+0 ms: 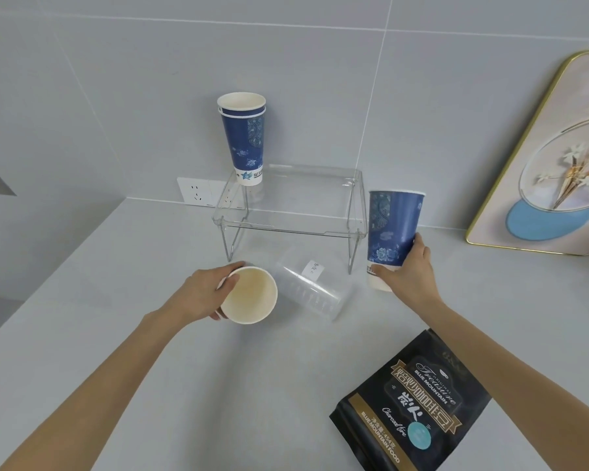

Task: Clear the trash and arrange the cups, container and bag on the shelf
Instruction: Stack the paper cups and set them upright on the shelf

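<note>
Frame centre: clear shelf (288, 198), stacked cups (244, 137) at its left corner. Left hand (204, 294) grasps white-lined cup (250, 295); right hand (408, 270) grasps blue cup (391, 229). Clear container (312, 288) lies between; bag (415, 406) lower right.

Shelf (306, 198) open except stacked cups (244, 137) at left.

I see pale grey on the counter (150, 385). The stacked cups (244, 139) at upper centre are deep blue with lighter floral patterning and white bases. The bag (412, 406) at lower right is black with gold banding and a turquoise dot.
</note>
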Demonstrator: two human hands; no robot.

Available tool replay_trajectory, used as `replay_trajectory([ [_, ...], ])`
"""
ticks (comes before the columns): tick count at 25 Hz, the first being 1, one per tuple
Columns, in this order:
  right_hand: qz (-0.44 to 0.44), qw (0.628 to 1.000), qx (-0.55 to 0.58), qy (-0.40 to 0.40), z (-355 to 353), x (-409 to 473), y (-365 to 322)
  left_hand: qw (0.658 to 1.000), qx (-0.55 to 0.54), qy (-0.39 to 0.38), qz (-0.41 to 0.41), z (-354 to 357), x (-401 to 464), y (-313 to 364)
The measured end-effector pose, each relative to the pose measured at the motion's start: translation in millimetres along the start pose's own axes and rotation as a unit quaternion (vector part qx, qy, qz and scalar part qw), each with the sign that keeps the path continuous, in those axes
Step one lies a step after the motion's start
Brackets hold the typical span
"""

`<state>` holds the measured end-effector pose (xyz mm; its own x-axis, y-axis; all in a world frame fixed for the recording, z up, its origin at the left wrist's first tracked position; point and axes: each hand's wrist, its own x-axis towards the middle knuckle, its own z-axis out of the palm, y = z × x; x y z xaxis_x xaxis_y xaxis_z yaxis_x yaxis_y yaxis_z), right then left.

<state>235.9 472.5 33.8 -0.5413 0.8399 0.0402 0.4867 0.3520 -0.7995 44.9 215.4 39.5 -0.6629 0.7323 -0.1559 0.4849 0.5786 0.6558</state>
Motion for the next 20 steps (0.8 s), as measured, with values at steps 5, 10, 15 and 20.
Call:
replay_trajectory([
  [5, -0.078, 0.995, 0.060, -0.008, 4.1, -13.3, -43.0, 0.996, -0.073, 0.010, -0.054, -16.2, 0.0, 5.9],
  [10, -0.127, 0.982, 0.115, -0.081, 21.9, -30.4, -88.7, 0.992, -0.082, 0.002, -0.099, -21.6, -1.8, 7.1],
  [15, -0.170, 0.960, 0.148, -0.167, 51.5, -49.0, -115.7, 0.990, -0.111, 0.019, -0.089, -18.6, -5.0, 5.4],
  [20, -0.178, 0.934, 0.169, -0.259, 87.6, -64.5, -118.8, 0.988, -0.130, 0.056, -0.067, -19.5, -8.9, -1.5],
])
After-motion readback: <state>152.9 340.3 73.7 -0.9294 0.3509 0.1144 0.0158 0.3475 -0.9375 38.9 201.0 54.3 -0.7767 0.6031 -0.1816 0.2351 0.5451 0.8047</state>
